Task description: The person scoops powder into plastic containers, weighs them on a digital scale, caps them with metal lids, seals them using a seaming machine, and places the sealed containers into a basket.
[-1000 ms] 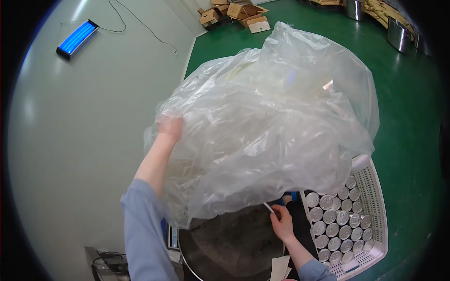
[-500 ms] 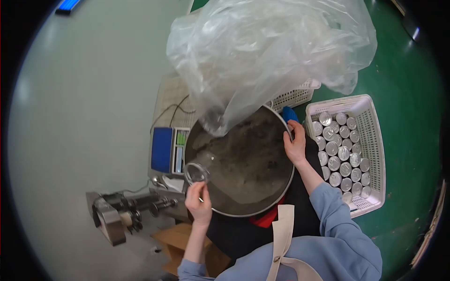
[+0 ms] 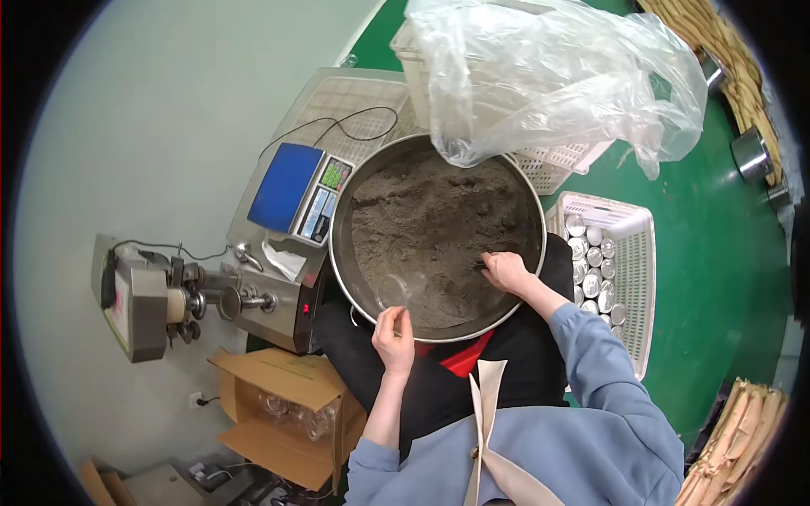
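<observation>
A large round metal basin point(image 3: 542, 240) of grey-brown powder point(image 3: 405, 219) stands in front of me, its near rim by my lap. Over the near left part of the powder, my left hand point(image 3: 394, 339) pinches a clear plastic jar point(image 3: 392, 292) by its edge. The jar looks see-through, and I cannot tell whether anything is in it. My right hand point(image 3: 506, 272) is inside the basin on the right, its fingers closed on a short dark handle point(image 3: 480, 266). The far end of that handle's tool is hidden in or against the powder.
A clear plastic bag point(image 3: 565, 84) hangs over the basin's far rim. Left stand a blue scale point(image 3: 287, 190) and a metal machine point(image 3: 274, 308). A white basket point(image 3: 643, 287) of silver cans point(image 3: 592, 278) is at right. A cardboard box point(image 3: 283, 371) holds clear jars.
My right hand has left the basin's rim and now grips a dark handle over the powder. The bag has shifted away to the far right, uncovering more powder. My left hand still holds the jar.
</observation>
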A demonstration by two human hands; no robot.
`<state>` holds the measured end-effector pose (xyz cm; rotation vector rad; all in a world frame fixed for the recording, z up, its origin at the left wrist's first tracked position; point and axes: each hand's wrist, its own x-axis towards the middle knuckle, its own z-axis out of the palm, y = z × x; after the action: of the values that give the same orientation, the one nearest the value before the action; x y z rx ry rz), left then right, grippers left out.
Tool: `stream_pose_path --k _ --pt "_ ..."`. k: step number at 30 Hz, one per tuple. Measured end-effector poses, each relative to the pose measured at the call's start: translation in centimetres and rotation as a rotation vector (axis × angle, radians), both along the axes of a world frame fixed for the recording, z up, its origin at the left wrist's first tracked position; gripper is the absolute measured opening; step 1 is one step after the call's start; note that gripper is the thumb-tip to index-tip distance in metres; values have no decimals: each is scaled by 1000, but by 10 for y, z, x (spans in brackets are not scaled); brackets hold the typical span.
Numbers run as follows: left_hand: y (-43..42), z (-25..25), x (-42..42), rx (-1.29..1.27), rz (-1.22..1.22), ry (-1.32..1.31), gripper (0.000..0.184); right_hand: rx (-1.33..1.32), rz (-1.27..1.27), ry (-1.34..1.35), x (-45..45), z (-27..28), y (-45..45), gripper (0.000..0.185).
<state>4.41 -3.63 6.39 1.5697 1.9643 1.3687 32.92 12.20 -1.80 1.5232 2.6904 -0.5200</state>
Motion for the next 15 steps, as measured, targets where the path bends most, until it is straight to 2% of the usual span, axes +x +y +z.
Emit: stream_pose_path --k 2,5,9,13,15 --pt "3 -2 -8 8 -4 13 10 19 20 -2 -8 -31 6 25" --pt "10 -9 -20 23 26 -5 10 -12 21 -78 -12 -45 18 22" --pt "18 -16 -31 37 50 -10 10 -30 63 -195 -11 -26 38 20" --pt "22 -28 -34 24 56 1 10 55 -32 62 -22 36 64 24" --pt "27 -30 -34 10 49 0 11 -6 -50 126 -30 36 76 26"
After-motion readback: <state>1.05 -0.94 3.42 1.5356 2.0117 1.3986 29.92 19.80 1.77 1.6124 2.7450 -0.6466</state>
